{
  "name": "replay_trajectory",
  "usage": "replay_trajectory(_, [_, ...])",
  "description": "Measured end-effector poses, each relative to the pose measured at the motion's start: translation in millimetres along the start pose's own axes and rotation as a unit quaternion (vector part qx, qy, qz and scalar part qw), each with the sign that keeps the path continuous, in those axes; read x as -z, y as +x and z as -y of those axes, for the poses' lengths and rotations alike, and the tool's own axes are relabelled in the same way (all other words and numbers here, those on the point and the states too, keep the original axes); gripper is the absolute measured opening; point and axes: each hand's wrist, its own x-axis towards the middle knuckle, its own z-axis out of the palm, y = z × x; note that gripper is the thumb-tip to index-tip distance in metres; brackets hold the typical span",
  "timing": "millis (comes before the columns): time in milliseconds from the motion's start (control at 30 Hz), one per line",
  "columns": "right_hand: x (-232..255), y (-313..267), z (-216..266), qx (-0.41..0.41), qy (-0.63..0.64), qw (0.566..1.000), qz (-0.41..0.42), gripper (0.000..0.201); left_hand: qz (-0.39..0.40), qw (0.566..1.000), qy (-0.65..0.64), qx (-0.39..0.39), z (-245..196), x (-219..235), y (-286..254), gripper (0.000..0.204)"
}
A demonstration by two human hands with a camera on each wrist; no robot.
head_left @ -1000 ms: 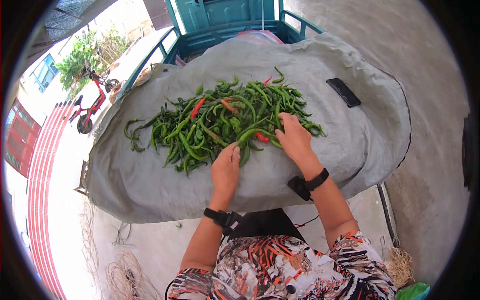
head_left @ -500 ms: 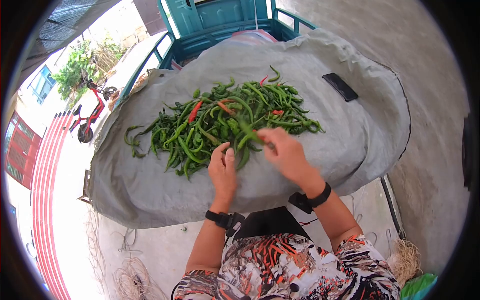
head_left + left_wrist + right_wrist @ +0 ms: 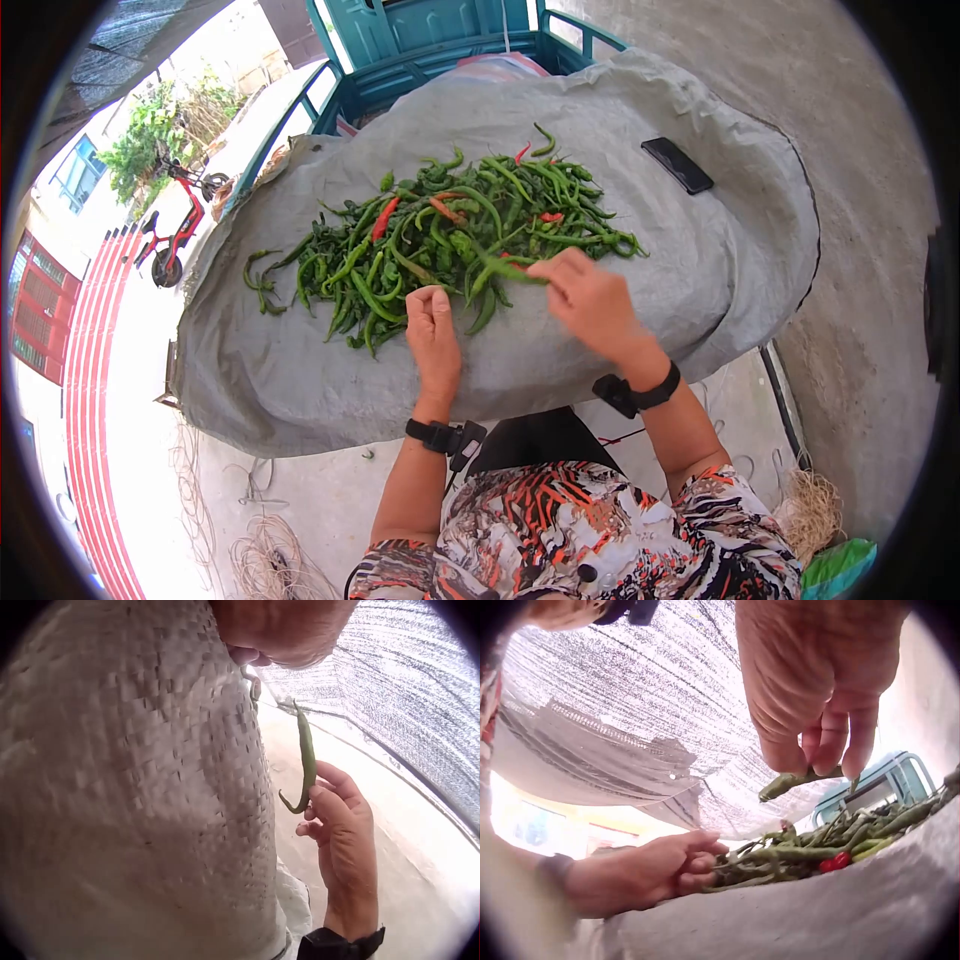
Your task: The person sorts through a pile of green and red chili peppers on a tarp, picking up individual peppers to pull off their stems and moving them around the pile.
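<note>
My right hand [image 3: 597, 308] pinches a curved green pepper [image 3: 508, 268] between thumb and fingers, over the front of a pepper pile [image 3: 370, 290]. In the left wrist view the right hand [image 3: 345, 840] holds that pepper [image 3: 306, 750] upright by its lower part. At the pile's front edge is my left hand [image 3: 434, 342], its fingers loosely bent, with nothing visible in them. The right wrist view shows the left hand [image 3: 641, 874] low beside the peppers and the right hand [image 3: 817, 682] above with the green pepper [image 3: 791, 784].
The peppers lie on a grey woven cover [image 3: 300, 385] over a raised load. A black phone [image 3: 677, 165] lies at the right rear. Behind stands a teal cart frame [image 3: 430, 60]. Several red peppers [image 3: 385, 218] show in the pile.
Both hands were together at one long pepper. They separated, the left letting go and drawing back left, while the right lifted the pepper off the pile's front.
</note>
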Motion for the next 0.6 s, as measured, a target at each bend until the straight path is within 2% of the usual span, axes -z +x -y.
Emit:
replay_trajectory(33, [4,5,-6,-0.014,-0.007,1.000,-0.015,0.026,0.028,0.999,0.039,-0.007,-7,-1,-1,0.015])
replay_trajectory(133, [0,19,-30,-0.128,-0.039,0.986,-0.096,0.028,0.105,0.982,0.153,-0.032,-20,-1,-5,0.019])
replay_trajectory(200, [-10,23,-41,-0.112,-0.064,0.991,-0.038,0.027,0.143,0.962,0.224,-0.056,-16,-2,-5,0.024])
replay_trajectory(333, [-34,26,-56,-0.039,-0.086,0.992,0.086,0.025,0.136,0.961,0.237,-0.049,-18,-5,-5,0.022])
replay_trajectory(433, [-46,33,-64,-0.015,-0.117,0.983,0.139,0.022,0.133,0.958,0.248,-0.060,-17,-5,-5,0.020])
replay_trajectory(533, [-46,37,-66,-0.029,-0.106,0.983,0.148,0.015,0.124,0.958,0.251,-0.058,-16,-6,-5,0.019])
replay_trajectory(600, [-41,37,-64,-0.045,-0.063,0.992,0.103,0.015,0.123,0.959,0.249,-0.061,-14,-6,-5,0.019])
